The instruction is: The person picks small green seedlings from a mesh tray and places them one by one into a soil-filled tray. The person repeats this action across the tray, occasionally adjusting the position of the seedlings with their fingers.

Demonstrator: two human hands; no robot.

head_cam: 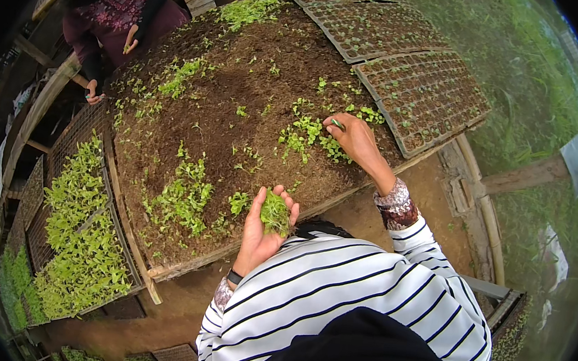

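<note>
My left hand [263, 230], palm up at the bed's near edge, cups a bunch of small green seedlings [275, 213] with pale stems. Over the soil bed [257, 73] my right hand [353, 137] has its fingers closed around a small green object [337, 124] whose kind I cannot tell. Just left of and below those fingers grow leafy seedlings [301, 132]. Another clump of seedlings [186, 191] stands in the soil left of my left hand.
Plug trays of small seedlings [422, 99] line the bed's right side. Trays of taller seedlings [83, 234] sit at the left, beyond a wooden edge [126, 217]. Across the bed at upper left stands a co-worker [123, 8], both hands near the soil. A wooden rail [529, 177] juts in at right.
</note>
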